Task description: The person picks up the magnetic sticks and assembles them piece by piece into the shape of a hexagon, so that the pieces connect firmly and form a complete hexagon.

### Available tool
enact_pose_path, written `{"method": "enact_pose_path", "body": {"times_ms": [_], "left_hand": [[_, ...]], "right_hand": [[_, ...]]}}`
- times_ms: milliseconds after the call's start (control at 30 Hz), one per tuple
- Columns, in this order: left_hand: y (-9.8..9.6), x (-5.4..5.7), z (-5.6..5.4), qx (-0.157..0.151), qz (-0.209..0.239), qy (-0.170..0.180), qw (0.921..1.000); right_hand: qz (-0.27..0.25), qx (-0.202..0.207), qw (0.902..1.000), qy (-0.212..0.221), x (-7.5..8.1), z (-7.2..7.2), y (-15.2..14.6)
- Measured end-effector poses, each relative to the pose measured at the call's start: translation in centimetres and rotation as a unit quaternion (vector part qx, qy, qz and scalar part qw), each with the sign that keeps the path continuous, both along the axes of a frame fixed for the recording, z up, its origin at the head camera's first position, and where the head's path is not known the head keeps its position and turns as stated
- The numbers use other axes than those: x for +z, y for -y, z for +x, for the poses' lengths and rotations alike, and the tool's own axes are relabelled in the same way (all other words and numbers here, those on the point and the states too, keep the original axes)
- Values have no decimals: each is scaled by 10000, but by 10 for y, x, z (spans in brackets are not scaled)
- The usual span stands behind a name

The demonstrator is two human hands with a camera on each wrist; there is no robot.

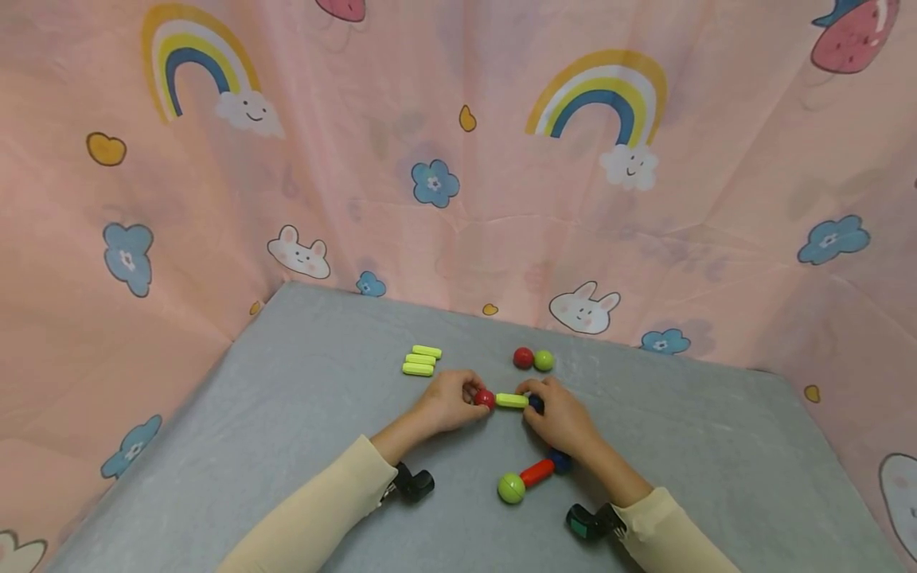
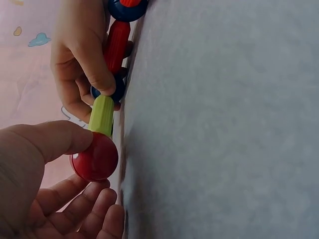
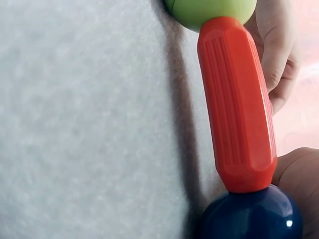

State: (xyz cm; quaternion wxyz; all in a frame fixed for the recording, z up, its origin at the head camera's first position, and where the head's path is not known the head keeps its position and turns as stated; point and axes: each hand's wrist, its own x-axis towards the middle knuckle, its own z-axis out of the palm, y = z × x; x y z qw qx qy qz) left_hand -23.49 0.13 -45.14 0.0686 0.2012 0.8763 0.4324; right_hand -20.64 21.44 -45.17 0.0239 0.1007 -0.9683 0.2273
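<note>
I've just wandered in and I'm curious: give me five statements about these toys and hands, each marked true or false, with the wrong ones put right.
1. The left hand holds a red ball. True.
2. A blue stick lies between the two hands. False: it is a yellow stick.
3. Three other yellow sticks lie on the gray table. True.
4. The right hand holds a dark blue ball. True.
5. Two blue balls sit beyond the hands. False: a second red ball and a green ball sit there.
</note>
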Motion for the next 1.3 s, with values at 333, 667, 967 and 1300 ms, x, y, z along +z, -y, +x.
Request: {"method": "enact_pose_path", "body": {"times_ms": [333, 667, 967, 1300], "left_hand": [[1, -1, -1, -52, 29, -55, 10000], [14, 1, -3, -91, 235, -208, 9995], [48, 15, -12, 494, -451, -781, 9947], [72, 12, -20, 1202, -1408, -800, 9794]], "right_hand": [[32, 278, 9986, -439, -3, -3, 4], [-192, 754, 9961, -409, -2, -9, 8], [-202, 510, 9974, -473, -1, -9, 3], [-23, 118, 9997, -210, 2, -7, -4]]}}
